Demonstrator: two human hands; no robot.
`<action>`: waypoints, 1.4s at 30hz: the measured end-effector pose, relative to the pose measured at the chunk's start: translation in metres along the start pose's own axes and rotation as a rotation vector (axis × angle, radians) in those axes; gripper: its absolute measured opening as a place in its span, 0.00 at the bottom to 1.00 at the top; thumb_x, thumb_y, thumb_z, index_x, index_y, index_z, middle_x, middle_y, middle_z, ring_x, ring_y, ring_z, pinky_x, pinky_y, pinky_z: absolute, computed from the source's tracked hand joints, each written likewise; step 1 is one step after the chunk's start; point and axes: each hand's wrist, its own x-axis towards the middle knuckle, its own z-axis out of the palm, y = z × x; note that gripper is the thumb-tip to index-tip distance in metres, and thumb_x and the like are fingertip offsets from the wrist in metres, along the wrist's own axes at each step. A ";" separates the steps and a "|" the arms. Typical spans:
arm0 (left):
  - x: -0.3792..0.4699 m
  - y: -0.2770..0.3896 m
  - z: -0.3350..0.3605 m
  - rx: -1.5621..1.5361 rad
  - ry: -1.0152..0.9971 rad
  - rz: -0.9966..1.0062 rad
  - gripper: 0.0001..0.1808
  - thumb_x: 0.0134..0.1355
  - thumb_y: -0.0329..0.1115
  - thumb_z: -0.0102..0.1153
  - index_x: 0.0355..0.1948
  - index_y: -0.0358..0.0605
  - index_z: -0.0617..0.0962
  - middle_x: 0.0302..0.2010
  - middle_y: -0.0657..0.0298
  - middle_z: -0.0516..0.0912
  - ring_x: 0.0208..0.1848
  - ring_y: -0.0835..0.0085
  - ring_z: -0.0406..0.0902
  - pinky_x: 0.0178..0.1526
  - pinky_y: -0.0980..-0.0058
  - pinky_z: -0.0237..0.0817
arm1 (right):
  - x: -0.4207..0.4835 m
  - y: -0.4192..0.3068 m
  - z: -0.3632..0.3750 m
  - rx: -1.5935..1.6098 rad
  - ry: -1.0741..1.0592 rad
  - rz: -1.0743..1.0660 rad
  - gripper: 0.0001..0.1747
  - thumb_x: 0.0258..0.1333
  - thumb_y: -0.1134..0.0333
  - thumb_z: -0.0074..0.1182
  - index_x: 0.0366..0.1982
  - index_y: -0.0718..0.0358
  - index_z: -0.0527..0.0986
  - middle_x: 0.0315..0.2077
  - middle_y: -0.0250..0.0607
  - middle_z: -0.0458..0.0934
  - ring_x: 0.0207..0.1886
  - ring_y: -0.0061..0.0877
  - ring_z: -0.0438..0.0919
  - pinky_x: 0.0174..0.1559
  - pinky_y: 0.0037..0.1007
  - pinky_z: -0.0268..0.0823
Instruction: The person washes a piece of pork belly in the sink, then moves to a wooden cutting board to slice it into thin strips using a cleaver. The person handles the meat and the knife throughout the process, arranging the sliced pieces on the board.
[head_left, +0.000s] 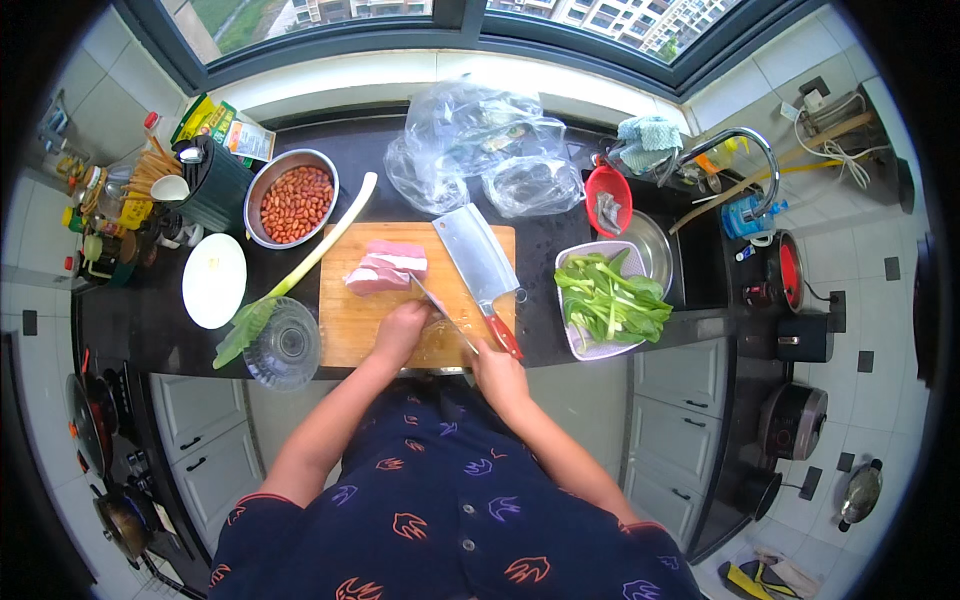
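Note:
On a wooden cutting board (337, 337) lie pieces of raw pink meat (386, 267) with pale fat. My right hand (501, 375) is closed around the handle end of a narrow-bladed knife (448, 318), whose tip points up and left toward the meat. My left hand (401, 330) rests on the board just below the meat, fingers bent beside the blade; a small strip of meat shows near them, and whether they grip it is hidden. A cleaver (476, 251) with a red handle lies flat on the board, right of the knife.
Left of the board are a leek (330, 238), a glass bowl (282, 344), a white plate (214, 280) and a metal bowl of peanuts (291, 196). Plastic bags (480, 142) lie behind. At right stand a basket of leafy greens (611, 300), a red strainer (608, 199) and the sink (701, 255).

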 end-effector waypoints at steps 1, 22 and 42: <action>-0.001 -0.004 0.003 0.021 -0.009 0.002 0.11 0.61 0.36 0.62 0.41 0.42 0.83 0.42 0.55 0.85 0.42 0.55 0.83 0.42 0.60 0.76 | -0.004 0.003 -0.001 -0.007 -0.009 0.004 0.10 0.62 0.65 0.51 0.42 0.62 0.75 0.22 0.56 0.81 0.28 0.54 0.82 0.33 0.54 0.75; -0.007 -0.005 0.003 0.009 0.126 0.122 0.09 0.58 0.27 0.61 0.41 0.43 0.85 0.45 0.56 0.86 0.47 0.57 0.84 0.46 0.63 0.76 | -0.013 0.031 -0.017 0.099 -0.049 0.066 0.10 0.64 0.62 0.54 0.41 0.60 0.75 0.29 0.61 0.81 0.36 0.57 0.81 0.39 0.55 0.74; -0.003 -0.001 -0.005 0.000 0.034 0.094 0.11 0.62 0.37 0.62 0.43 0.46 0.84 0.46 0.59 0.85 0.49 0.59 0.82 0.48 0.64 0.75 | -0.022 0.012 -0.021 0.014 -0.084 0.038 0.07 0.65 0.65 0.49 0.39 0.60 0.74 0.25 0.58 0.81 0.32 0.56 0.82 0.36 0.56 0.74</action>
